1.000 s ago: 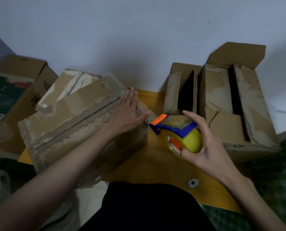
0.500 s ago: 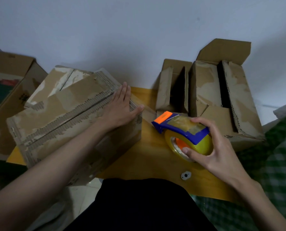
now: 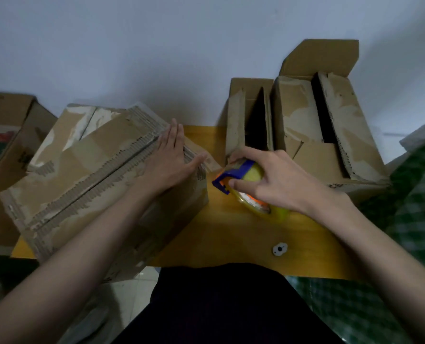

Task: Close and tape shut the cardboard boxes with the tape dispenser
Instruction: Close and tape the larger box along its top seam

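Cardboard box (image 3: 87, 177) with its flaps closed sits at the left of the yellow tabletop (image 3: 221, 232); my left hand (image 3: 168, 161) lies flat on its near end, fingers straight. Just beside it, my right hand (image 3: 278, 181) grips the tape dispenser (image 3: 241, 180) over the tabletop. Behind stand two open boxes (image 3: 303, 127)

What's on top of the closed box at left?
The left hand lies flat, fingers straight, on the closed box's top flaps near the right end of the centre seam. No tape shows on the seam. The stretch of seam under the palm is covered. The tape dispenser is off the box, in the right hand.
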{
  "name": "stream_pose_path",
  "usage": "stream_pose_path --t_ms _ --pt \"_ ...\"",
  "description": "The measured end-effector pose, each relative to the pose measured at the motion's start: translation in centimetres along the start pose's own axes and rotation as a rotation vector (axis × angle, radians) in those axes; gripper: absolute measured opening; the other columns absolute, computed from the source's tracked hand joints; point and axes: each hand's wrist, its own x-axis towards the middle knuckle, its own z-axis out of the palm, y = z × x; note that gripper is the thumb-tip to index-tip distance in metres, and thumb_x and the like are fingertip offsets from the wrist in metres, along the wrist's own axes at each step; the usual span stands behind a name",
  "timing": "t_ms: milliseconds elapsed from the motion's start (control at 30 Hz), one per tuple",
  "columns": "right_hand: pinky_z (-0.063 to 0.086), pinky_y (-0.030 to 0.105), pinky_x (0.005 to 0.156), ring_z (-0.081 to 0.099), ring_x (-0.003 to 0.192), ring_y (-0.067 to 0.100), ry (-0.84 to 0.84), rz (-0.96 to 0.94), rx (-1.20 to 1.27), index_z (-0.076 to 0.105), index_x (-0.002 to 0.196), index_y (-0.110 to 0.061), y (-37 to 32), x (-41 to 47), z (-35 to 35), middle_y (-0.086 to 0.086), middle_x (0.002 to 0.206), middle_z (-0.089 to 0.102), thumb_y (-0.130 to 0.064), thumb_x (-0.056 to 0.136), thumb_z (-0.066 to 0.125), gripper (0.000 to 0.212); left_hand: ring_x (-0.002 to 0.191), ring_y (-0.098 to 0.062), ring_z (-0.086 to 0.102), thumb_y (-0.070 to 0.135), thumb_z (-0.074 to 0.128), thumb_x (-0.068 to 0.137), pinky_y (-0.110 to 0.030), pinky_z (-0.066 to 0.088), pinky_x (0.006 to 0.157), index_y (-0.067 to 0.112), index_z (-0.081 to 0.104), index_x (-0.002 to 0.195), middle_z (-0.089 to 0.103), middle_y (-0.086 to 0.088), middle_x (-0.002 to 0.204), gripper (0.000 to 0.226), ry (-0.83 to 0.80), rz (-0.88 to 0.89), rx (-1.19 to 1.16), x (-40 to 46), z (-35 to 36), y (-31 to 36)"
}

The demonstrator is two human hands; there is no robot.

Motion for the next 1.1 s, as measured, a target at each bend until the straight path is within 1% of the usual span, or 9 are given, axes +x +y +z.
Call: stream_pose_path --t_ms 167,233,300,433,533,733,933,1033,1100 --pt "0.06 0.039 0.061 0.065 0.071 0.015 -0.115 0.032 -0.061 0.058 0.11 -0.043 -0.6 2.6 1.8 -0.006 0.087 0.069 -0.045 0.08 0.065 0.031 0.153 -0.016 -0.019 0.082 0.019 0.09 -0.036 -0.009 0.125 0.01 -0.012 0.16 -0.023 -0.006 0.166 0.104 0.002 0.003 0.003 0.1 0.0 0.0" --pt "0.06 0.034 0.06 0.065 0.071 0.016 -0.317 0.074 -0.16 0.064 0.116 -0.035 0.2 2.2 4.4 -0.004 0.085 0.068 -0.031 0.08 0.065 0.037 0.153 -0.016 -0.019 0.08 0.018 0.092 -0.036 -0.008 0.125 0.011 -0.013 0.159 -0.024 -0.005 0.166 0.102 0.014 -0.016 0.023 0.0 -0.1 -0.3" --pt "0.057 0.029 0.055 0.065 0.07 0.015 -0.373 0.146 -0.093 0.061 0.123 -0.033 2.1 1.0 6.6 -0.004 0.085 0.067 -0.026 0.082 0.065 0.042 0.153 -0.016 -0.021 0.081 0.016 0.092 -0.036 -0.009 0.125 0.012 -0.015 0.159 -0.027 -0.004 0.165 0.102 -0.002 -0.008 0.03 0.1 -0.2 -0.3" --pt "0.061 0.036 0.065 0.066 0.074 0.013 -0.242 0.197 0.018 0.055 0.118 -0.04 4.7 1.1 7.1 -0.005 0.09 0.068 -0.03 0.081 0.069 0.04 0.153 -0.017 -0.02 0.083 0.014 0.089 -0.038 -0.008 0.125 0.011 -0.015 0.159 -0.026 -0.005 0.166 0.104 0.023 -0.011 0.029 0.4 -0.1 0.0" --pt "0.061 0.039 0.069 0.066 0.076 0.011 -0.153 0.191 0.095 0.055 0.114 -0.044 5.2 1.2 7.0 -0.008 0.09 0.07 -0.046 0.079 0.067 0.037 0.154 -0.018 -0.019 0.089 0.014 0.084 -0.039 -0.007 0.126 0.011 -0.014 0.159 -0.025 -0.006 0.166 0.113 0.002 -0.009 0.021 0.1 -0.1 -0.1" --pt "0.059 0.036 0.07 0.064 0.08 0.008 -0.012 0.167 0.176 0.054 0.117 -0.046 6.1 0.0 7.4 -0.013 0.096 0.067 -0.055 0.08 0.067 0.04 0.154 -0.022 -0.018 0.087 0.044 0.079 -0.038 -0.008 0.126 0.006 -0.014 0.158 -0.023 -0.011 0.166 0.128 -0.026 0.02 0.094 -0.1 -0.5 0.2" --pt "0.054 0.02 0.071 0.061 0.088 0.002 0.033 0.16 0.28 0.052 0.121 -0.044 7.3 -1.4 8.6 -0.015 0.107 0.063 -0.045 0.083 0.075 0.044 0.153 -0.031 -0.019 0.077 0.047 0.085 -0.043 -0.007 0.125 -0.001 -0.015 0.156 -0.023 -0.02 0.164 0.122 -0.018 -0.062 0.218 -0.4 -0.3 2.3" --pt "0.054 0.023 0.078 0.058 0.093 0.002 -0.036 0.151 0.306 0.047 0.126 -0.047 8.5 -1.8 10.4 -0.012 0.117 0.055 -0.062 0.08 0.065 0.052 0.153 -0.034 -0.019 0.071 0.052 0.087 -0.046 -0.006 0.126 -0.003 -0.016 0.155 -0.023 -0.023 0.163 0.122 -0.005 -0.093 0.222 -0.4 -0.1 3.1" --pt "0.053 0.03 0.081 0.057 0.095 0.007 -0.093 0.166 0.319 0.045 0.13 -0.046 9.6 -2.0 12.4 -0.005 0.118 0.053 -0.061 0.086 0.052 0.047 0.153 -0.034 -0.02 0.071 0.052 0.088 -0.047 -0.003 0.126 -0.004 -0.016 0.155 -0.023 -0.023 0.163 0.121 -0.012 -0.098 0.211 -0.3 -0.1 3.1"
